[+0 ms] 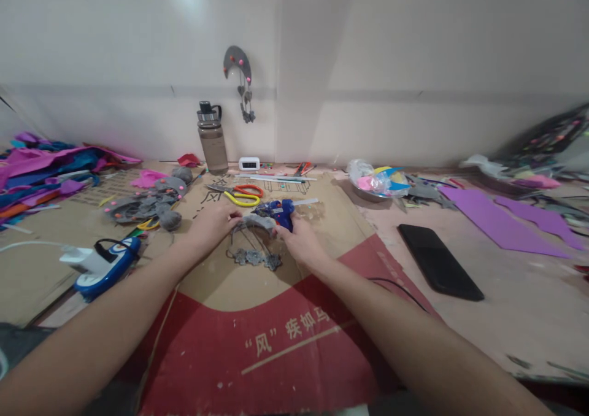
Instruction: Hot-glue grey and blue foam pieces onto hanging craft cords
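A grey felt crescent ornament [253,224] with thin hanging strings and small grey shapes [256,258] lies on a sheet of cardboard [257,318]. My left hand [212,221] pinches the crescent's left end. My right hand [297,239] grips its right end, fingers curled. A blue hot-glue gun [278,210] rests just behind the crescent, touching my right hand's fingertips.
Orange and yellow scissors [243,194], a water bottle [212,137] and a small white clock [249,164] stand behind. Grey felt pieces [147,204] and colourful felt [41,170] lie left, a blue power strip [103,267] front left, a black phone [439,261] and purple felt [497,219] right.
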The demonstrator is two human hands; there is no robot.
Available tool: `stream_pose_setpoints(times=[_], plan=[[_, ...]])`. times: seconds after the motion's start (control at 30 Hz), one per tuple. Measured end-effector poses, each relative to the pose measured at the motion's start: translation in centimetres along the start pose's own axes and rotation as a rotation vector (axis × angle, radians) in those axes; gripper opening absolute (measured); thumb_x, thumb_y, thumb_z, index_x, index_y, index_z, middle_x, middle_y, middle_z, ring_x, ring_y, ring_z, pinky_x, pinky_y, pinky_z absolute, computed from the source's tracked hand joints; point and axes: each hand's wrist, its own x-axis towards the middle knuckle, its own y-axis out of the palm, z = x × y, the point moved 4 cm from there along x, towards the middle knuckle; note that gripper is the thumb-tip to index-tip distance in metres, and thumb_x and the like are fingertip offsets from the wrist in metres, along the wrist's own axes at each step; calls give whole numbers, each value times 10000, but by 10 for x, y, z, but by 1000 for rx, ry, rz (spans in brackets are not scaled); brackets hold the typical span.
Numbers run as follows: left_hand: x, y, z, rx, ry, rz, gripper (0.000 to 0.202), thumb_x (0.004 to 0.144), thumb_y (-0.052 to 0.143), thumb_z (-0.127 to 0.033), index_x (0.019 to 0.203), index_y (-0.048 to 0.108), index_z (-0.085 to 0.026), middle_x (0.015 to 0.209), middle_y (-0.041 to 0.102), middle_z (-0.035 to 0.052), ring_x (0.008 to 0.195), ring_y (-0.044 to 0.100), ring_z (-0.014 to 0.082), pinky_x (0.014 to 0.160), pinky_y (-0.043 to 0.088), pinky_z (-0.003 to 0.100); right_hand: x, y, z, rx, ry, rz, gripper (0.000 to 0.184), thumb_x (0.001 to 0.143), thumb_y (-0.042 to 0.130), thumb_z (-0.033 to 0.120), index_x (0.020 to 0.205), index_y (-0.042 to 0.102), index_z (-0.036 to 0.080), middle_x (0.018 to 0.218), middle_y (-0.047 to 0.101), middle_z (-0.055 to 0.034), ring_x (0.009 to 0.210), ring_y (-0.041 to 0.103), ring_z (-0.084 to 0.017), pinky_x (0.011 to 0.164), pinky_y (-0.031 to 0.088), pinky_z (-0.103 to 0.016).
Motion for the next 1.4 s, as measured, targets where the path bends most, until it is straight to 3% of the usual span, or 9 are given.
stream_pose_setpoints(times=[0.27, 0.6, 0.73, 0.93, 1.2, 1.4], plan=[[14, 6, 3, 1, -15, -2, 202, 799, 540, -294, 840, 704, -185, 856, 676, 77, 827, 585, 208, 751, 421, 314, -1, 0, 0, -6, -3, 5, 214, 784, 526, 264, 983, 551, 189, 928, 643, -78, 881, 598, -221, 805, 453, -361], [-5, -11, -11, -81, -122, -36, 249, 835, 476, -334, 820, 668, -176, 826, 690, 57, 769, 596, 190, 711, 426, 303, -2, 1, 1, 9, -19, 45, 275, 794, 530, 265, 1059, 549, 195, 965, 653, -80, 891, 604, -216, 818, 455, -360], [-12, -10, -16, -77, -117, -10, 263, 848, 444, -330, 813, 657, -180, 811, 690, 47, 758, 601, 187, 703, 425, 294, -2, 6, 0, 7, -33, 82, 362, 797, 537, 271, 1151, 507, 198, 1027, 644, -86, 924, 599, -216, 824, 453, -352], [-16, -3, -20, -30, -150, 14, 264, 847, 452, -341, 880, 670, -195, 845, 703, 53, 751, 616, 201, 693, 429, 307, -5, 8, 3, -63, -64, 99, 352, 817, 516, 280, 1155, 505, 182, 991, 646, -102, 897, 601, -224, 797, 452, -355], [-22, 4, -33, 66, -20, 160, 287, 861, 443, -306, 898, 702, -187, 867, 671, 88, 833, 602, 221, 761, 440, 321, -4, 7, 3, -71, -98, 93, 376, 830, 512, 267, 1197, 480, 194, 1044, 635, -108, 935, 598, -223, 816, 449, -345], [-29, 1, -44, 71, 30, 173, 299, 874, 446, -329, 910, 712, -199, 851, 638, 85, 798, 577, 212, 738, 446, 328, -4, 4, 3, -47, -82, 83, 384, 827, 526, 263, 1201, 475, 191, 1048, 630, -109, 936, 594, -219, 824, 446, -345]])
